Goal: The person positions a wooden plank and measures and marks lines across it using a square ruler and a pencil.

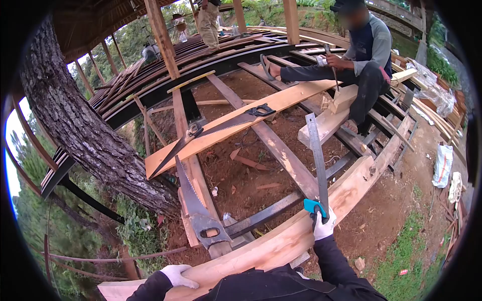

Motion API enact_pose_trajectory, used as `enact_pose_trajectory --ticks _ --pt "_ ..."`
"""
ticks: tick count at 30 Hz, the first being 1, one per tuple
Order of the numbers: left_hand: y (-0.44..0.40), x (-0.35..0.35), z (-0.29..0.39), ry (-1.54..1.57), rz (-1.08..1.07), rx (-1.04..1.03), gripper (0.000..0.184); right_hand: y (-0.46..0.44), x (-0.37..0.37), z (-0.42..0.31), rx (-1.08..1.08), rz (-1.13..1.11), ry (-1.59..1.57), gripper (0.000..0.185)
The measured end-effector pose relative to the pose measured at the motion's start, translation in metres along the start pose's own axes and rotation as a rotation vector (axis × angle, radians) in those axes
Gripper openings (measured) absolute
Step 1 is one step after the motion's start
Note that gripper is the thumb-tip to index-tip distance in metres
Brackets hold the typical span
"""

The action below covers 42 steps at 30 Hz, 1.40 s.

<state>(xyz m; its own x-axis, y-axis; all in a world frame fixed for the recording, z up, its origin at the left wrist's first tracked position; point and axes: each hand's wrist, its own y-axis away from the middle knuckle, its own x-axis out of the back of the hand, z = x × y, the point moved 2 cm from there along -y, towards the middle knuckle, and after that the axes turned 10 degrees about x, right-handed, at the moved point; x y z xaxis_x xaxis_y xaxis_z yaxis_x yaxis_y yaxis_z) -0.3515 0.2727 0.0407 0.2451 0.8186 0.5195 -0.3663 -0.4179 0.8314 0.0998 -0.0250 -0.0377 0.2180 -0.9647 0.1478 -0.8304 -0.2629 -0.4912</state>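
Observation:
My right hand (324, 223), in a white glove, is closed around the teal stock of a try square (318, 160). Its long metal blade points up and away from me, over the far edge of a curved wooden beam (281, 242). My left hand (179, 276), also gloved, lies on the near left part of this beam with its fingers stretched out. A handsaw (203, 220) rests just beyond the beam, teeth toward the right. Two more handsaws lie on an orange-brown plank (296, 93), one with a black handle (261, 110).
A co-worker (369, 45) sits at the upper right, holding a chisel-like tool upright against a wood block (344, 98). Another person (208, 22) stands farther back. A thick tree trunk (85, 110) leans on the left. Dark metal joists (286, 155) span bare soil below.

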Motion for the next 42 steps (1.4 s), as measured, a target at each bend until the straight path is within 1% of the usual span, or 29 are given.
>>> enact_pose_trajectory --ticks 2,6,8,9,11,12,13,17,19,20,21,24,28,29,31,32,33,34,35,36,37,38,39,41,42 --pt "0.006 -0.001 0.004 0.001 0.066 -0.036 0.1 0.0 0.001 -0.003 0.006 0.057 -0.014 0.025" --pt "0.006 -0.003 0.002 -0.023 0.086 -0.04 0.102 -0.001 0.003 -0.008 -0.055 0.085 -0.058 0.025" --pt "0.0 -0.004 -0.002 -0.038 0.101 -0.04 0.105 -0.005 0.006 -0.008 0.124 -0.012 0.201 0.027" --pt "0.002 -0.003 0.001 -0.043 0.103 -0.043 0.105 -0.007 0.008 -0.01 0.124 -0.007 0.202 0.027" --pt "0.01 0.0 0.011 -0.032 0.072 -0.016 0.108 -0.015 0.009 -0.021 0.325 -0.071 0.355 0.029" --pt "0.009 0.001 0.014 -0.031 0.072 -0.016 0.108 -0.02 0.007 -0.034 0.316 -0.096 0.378 0.03" --pt "0.01 0.002 0.018 -0.062 0.101 -0.031 0.108 -0.022 0.01 -0.032 0.317 -0.096 0.377 0.03" --pt "0.008 0.005 0.032 -0.154 0.189 -0.067 0.108 -0.026 0.027 -0.019 0.339 -0.015 0.354 0.028" --pt "0.01 0.004 0.038 -0.129 0.212 -0.051 0.108 -0.025 0.032 -0.002 0.288 0.019 0.313 0.024" --pt "0.009 0.003 0.041 -0.147 0.261 -0.067 0.109 -0.025 0.033 0.003 0.255 0.06 0.284 0.02" --pt "0.01 0.003 0.045 -0.166 0.312 -0.084 0.109 -0.027 0.035 0.007 0.263 0.057 0.274 0.02" --pt "0.014 -0.001 0.052 -0.166 0.348 -0.067 0.109 -0.03 0.04 0.012 0.313 0.142 0.253 0.018" --pt "0.017 -0.01 0.056 -0.163 0.428 -0.05 0.109 -0.032 0.041 0.014 0.299 0.195 0.18 0.018" --pt "0.018 -0.015 0.056 -0.174 0.41 -0.045 0.109 -0.032 0.043 0.011 0.287 0.211 0.181 0.018" --pt "0.019 -0.02 0.058 -0.165 0.536 -0.081 0.103 -0.031 0.045 0.011 0.253 0.226 0.125 0.018" --pt "0.02 -0.024 0.059 -0.204 0.491 -0.08 0.103 -0.031 0.045 0.004 0.228 0.224 0.119 0.018" --pt "0.021 -0.025 0.059 -0.176 0.566 -0.111 0.099 -0.033 0.043 -0.006 0.208 0.231 0.108 0.02" --pt "0.021 -0.027 0.06 -0.153 0.63 -0.146 0.095 -0.032 0.046 -0.008 0.149 0.187 0.1 0.021" --pt "0.014 -0.034 0.05 -0.143 0.712 -0.206 0.084 -0.031 0.049 -0.008 0.098 0.161 0.12 0.022" --pt "0.015 -0.04 0.046 -0.138 0.716 -0.193 0.08 -0.026 0.05 0.004 0.101 0.174 0.108 0.023" --pt "0.01 -0.042 0.046 -0.117 0.742 -0.191 0.076 -0.024 0.053 -0.001 0.085 0.195 0.132 0.024" --pt "0.002 -0.048 0.032 -0.173 0.756 -0.187 0.07 -0.021 0.056 0.011 0.082 0.182 0.117 0.026" --pt "-0.002 -0.054 0.025 -0.188 0.728 -0.191 0.07 -0.02 0.06 0.01 0.061 0.187 0.052 0.028" --pt "-0.001 -0.065 0.013 -0.227 0.877 -0.214 0.072 -0.013 0.065 0.011 -0.013 0.214 0.022 0.028" --pt "0.002 -0.069 0.014 -0.257 0.867 -0.198 0.074 -0.01 0.066 0.016 -0.039 0.217 0.011 0.028"
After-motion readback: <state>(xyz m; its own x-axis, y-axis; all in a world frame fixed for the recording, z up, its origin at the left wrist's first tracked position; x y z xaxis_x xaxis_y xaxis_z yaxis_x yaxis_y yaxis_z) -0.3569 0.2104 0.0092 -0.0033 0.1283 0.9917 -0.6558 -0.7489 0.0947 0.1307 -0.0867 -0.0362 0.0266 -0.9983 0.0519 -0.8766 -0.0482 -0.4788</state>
